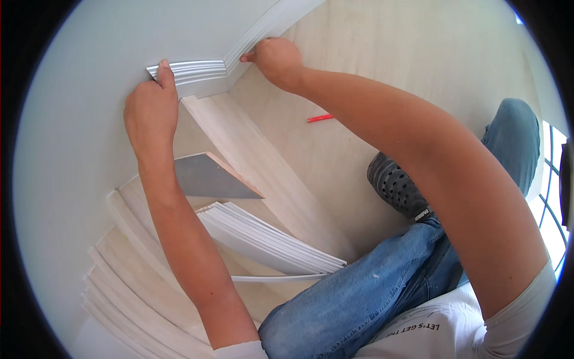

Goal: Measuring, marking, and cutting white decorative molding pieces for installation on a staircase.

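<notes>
A short white baseboard piece with a ridged face sits against the wall, its right end meeting a longer white baseboard at the corner. My left hand grips its left end, thumb over the ridged face and the other fingers curled. At the longer baseboard, just right of the corner, my right hand is closed, with a fingertip or thumb tip against the moulding. Whatever those fingers hold, if anything, is hidden.
Below my left hand are a grey angled board, a ridged white baseboard offcut and a pale plank. A red pencil-like stick lies on the floor. Stair steps descend at lower left. My shoe is at right.
</notes>
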{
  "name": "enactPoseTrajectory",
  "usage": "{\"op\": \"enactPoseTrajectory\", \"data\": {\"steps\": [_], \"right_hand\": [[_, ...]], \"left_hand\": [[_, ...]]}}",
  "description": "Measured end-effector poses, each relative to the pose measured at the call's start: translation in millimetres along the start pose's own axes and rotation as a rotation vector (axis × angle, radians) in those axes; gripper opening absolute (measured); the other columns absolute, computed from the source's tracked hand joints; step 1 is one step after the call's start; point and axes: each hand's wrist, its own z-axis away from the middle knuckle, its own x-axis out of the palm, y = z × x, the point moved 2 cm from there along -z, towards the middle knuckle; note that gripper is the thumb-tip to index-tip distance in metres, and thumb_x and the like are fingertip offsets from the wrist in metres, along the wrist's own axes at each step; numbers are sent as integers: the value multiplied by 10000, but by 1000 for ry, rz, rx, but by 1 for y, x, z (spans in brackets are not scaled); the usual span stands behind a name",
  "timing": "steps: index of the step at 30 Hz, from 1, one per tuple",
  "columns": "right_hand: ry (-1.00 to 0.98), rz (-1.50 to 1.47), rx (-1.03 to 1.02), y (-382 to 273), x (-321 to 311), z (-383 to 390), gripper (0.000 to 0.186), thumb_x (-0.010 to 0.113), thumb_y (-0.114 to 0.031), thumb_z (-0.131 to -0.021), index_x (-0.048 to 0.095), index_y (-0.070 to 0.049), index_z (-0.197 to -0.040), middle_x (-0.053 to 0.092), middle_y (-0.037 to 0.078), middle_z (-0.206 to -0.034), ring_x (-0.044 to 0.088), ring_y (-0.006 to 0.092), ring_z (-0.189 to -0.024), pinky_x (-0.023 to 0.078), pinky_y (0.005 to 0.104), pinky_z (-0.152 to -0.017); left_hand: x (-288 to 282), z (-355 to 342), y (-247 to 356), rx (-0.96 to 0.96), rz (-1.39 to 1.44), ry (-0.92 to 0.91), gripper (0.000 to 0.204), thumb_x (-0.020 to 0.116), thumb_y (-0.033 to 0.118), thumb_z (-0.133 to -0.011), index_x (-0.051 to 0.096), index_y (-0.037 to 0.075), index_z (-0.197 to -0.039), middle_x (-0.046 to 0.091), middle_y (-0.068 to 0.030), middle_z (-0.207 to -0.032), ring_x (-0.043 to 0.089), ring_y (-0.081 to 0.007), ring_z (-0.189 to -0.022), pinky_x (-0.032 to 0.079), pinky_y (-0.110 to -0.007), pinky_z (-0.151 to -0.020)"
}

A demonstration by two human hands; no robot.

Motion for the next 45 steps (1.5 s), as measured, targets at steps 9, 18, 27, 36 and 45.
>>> {"op": "enactPoseTrajectory", "data": {"steps": [9,18,27,36,45], "right_hand": [[-27,71,-58,5,-5,-5,512,621,-498,-961,753,-4,-953,721,163,-1029,684,341,-977,547,440,-851],[-238,209,-111,-13,-8,10,482,659,-531,-920,768,-62,-902,742,132,-937,703,317,-934,558,414,-789],[-248,481,-351,-19,24,-2,326,589,-393,-992,796,-143,-960,766,70,-962,723,262,-958,554,379,-797],[-240,513,-328,-16,28,-6,325,618,-428,-964,797,-157,-949,770,42,-1003,723,246,-985,574,401,-794],[-246,503,-335,-13,28,-7,344,619,-455,-962,794,-160,-965,767,42,-1019,722,254,-990,572,401,-803]], "left_hand": [[-7,1,10,-48,51,-34,740,346,520,-1054,718,-61,-787,697,-277,-852,663,-453,-841,526,-513,-811],[8,4,-14,-26,-19,29,772,345,598,-1037,700,-9,-718,670,-101,-633,676,-238,-618,549,-371,-712],[1,5,-1,-62,7,-51,761,355,584,-1035,707,-16,-729,678,-111,-651,682,-238,-631,549,-368,-719],[6,1,-1,-82,29,-17,744,383,589,-1025,712,-18,-748,691,-108,-676,685,-226,-633,548,-364,-716],[7,2,-4,-55,38,-9,744,381,585,-1031,714,-13,-737,690,-112,-675,686,-232,-634,547,-372,-728]]}}
